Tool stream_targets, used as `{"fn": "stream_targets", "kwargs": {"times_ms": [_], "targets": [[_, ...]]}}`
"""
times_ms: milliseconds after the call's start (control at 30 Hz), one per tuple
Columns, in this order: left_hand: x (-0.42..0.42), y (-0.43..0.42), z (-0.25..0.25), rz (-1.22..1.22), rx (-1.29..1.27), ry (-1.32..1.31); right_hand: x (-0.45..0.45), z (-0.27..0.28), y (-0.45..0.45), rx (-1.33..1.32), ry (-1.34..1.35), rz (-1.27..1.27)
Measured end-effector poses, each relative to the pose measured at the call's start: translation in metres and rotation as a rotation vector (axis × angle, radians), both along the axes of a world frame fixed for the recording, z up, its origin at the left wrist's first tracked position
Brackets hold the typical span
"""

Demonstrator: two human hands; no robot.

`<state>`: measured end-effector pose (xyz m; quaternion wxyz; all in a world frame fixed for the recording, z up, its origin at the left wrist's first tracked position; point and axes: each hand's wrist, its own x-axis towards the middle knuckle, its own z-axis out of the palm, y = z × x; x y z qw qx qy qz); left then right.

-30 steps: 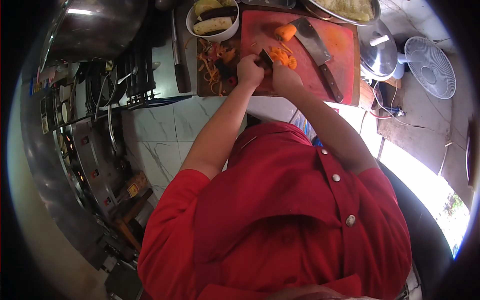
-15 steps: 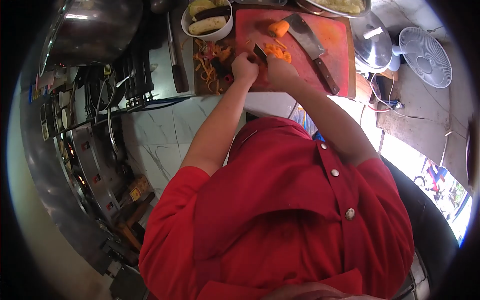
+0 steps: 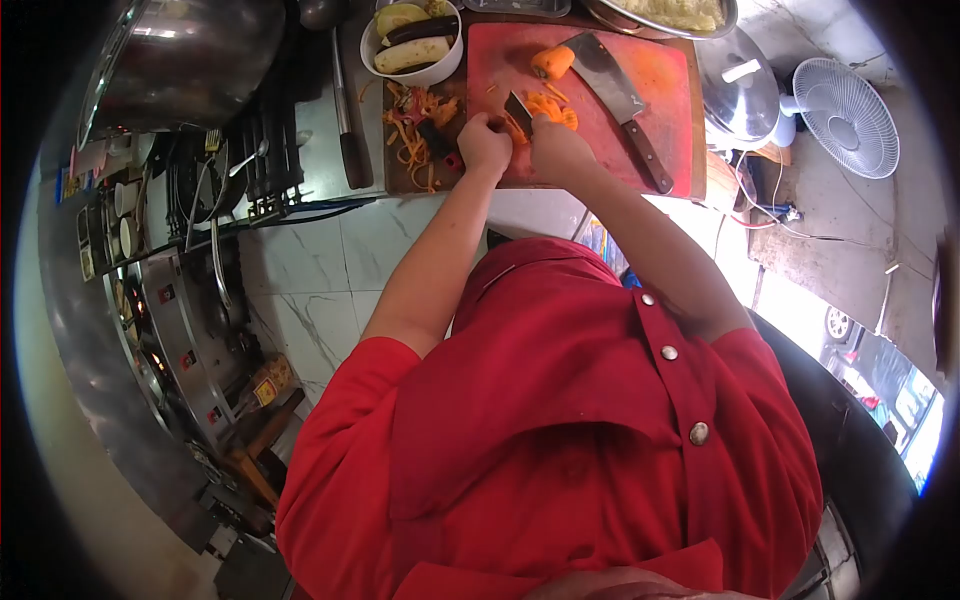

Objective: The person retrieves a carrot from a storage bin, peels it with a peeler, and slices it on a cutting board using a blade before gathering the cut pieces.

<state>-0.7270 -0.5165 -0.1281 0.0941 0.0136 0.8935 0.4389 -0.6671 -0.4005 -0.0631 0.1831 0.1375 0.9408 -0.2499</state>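
Observation:
My left hand (image 3: 486, 146) is closed round a carrot piece (image 3: 517, 129) over the near left part of the red cutting board (image 3: 665, 75). My right hand (image 3: 562, 152) grips a small knife (image 3: 517, 106), whose dark blade points up and left beside that piece. Just beyond my right hand lie cut carrot pieces (image 3: 551, 108). Further back, a thicker carrot chunk (image 3: 553, 62) sits by the tip of a cleaver (image 3: 612, 82), which lies flat with its wooden handle towards me. My fingers partly hide the held carrot and the knife's handle.
Carrot peelings (image 3: 412, 150) and a dark-handled tool (image 3: 437, 138) lie left of the board. Behind them stands a white bowl (image 3: 440, 70) with eggplants. A metal lid (image 3: 738, 95) and a fan (image 3: 846, 118) are at right, a large pot (image 3: 190, 65) at left.
The knife blade and my hands have shifted slightly, and more of the carrot piece now shows between them. The whole view has moved a little.

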Motion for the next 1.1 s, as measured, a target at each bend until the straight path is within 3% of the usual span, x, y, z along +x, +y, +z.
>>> {"fn": "stream_targets", "kwargs": {"times_ms": [267, 433, 533, 733, 933, 1033, 1100], "targets": [[0.000, 0.001, 0.008, -0.007, 0.000, -0.027, -0.001, 0.010, -0.011, 0.016, -0.056, 0.141], [-0.001, 0.003, 0.007, 0.035, 0.072, -0.068, 0.007, -0.017, -0.013, 0.011, -0.006, -0.015], [0.002, -0.003, 0.005, 0.002, 0.102, 0.000, -0.002, -0.020, -0.002, -0.096, 0.047, -0.035], [0.000, -0.004, -0.020, -0.015, 0.189, 0.017, 0.001, -0.001, -0.007, -0.018, -0.017, 0.038], [0.003, -0.003, -0.003, 0.001, 0.104, -0.037, -0.006, 0.002, -0.007, -0.025, 0.000, 0.147], [0.005, -0.004, -0.003, -0.019, 0.023, 0.022, -0.004, -0.012, -0.011, -0.074, -0.010, 0.074], [0.005, -0.001, -0.004, 0.044, 0.194, -0.015, 0.002, -0.014, -0.014, -0.063, -0.019, 0.021]]}}
